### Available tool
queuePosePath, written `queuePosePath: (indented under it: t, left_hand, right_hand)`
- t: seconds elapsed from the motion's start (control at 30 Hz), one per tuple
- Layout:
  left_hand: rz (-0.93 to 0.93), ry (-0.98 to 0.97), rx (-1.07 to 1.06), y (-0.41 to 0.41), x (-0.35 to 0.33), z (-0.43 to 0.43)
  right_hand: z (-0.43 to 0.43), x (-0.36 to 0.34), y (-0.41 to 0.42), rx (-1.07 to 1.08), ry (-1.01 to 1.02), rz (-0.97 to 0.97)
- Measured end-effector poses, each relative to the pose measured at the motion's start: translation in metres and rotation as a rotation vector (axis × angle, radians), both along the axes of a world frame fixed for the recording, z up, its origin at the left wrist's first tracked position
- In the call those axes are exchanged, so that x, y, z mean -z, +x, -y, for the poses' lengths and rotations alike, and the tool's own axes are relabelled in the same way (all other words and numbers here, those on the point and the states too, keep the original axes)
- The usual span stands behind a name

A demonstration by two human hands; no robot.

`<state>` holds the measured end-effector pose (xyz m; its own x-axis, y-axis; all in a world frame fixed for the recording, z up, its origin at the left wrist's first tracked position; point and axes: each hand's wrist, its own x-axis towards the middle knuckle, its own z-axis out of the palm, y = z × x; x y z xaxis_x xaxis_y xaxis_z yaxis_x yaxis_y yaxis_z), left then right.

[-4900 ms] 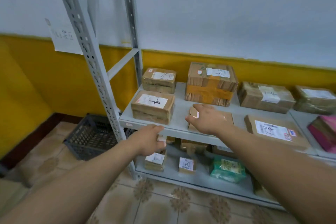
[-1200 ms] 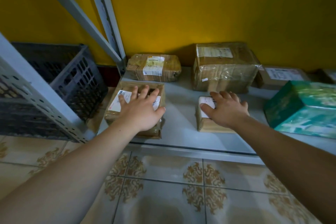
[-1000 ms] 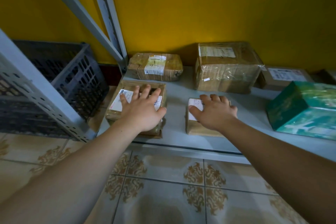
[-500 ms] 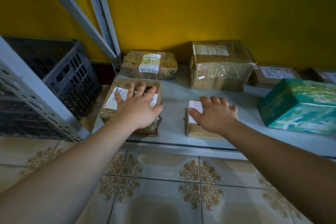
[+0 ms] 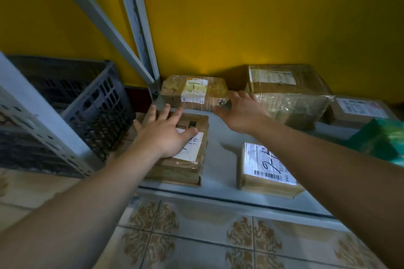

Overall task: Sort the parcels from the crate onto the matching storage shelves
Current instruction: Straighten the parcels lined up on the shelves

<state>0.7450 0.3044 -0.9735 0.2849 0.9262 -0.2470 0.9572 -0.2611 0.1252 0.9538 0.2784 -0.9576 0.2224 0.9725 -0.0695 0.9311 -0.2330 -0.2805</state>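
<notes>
Right hand (image 5: 242, 113) has released the front-edge parcel (image 5: 266, 166), now placed; its grip is spread, empty. Left hand (image 5: 166, 135) still presses the corner parcel (image 5: 188, 164), fingers flat.

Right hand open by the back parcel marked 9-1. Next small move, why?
Probably close the right hand on the right end of the 9-1 parcel: its spread fingers are at that end holding nothing, while the left hand lies flat on the front parcel.
</notes>
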Motion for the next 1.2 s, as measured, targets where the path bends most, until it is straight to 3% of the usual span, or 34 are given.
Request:
queuePosePath:
  t: [0.4, 0.57, 0.9, 1.2]
  left_hand:
    - [0.057, 0.084, 0.000, -0.003, 0.013, -0.002]
    - [0.074, 0.079, -0.013, -0.003, 0.010, 0.001]
    - [0.069, 0.084, -0.012, -0.003, 0.011, 0.002]
    - [0.062, 0.070, -0.013, -0.003, 0.010, 0.003]
  right_hand:
    - [-0.137, 0.032, -0.005, -0.061, -0.012, 0.142]
    - [-0.165, 0.044, -0.008, -0.065, -0.126, 0.046]
    - [-0.157, 0.053, -0.005, -0.111, -0.135, 0.118]
    - [-0.141, 0.052, 0.005, -0.307, -0.135, 0.106]
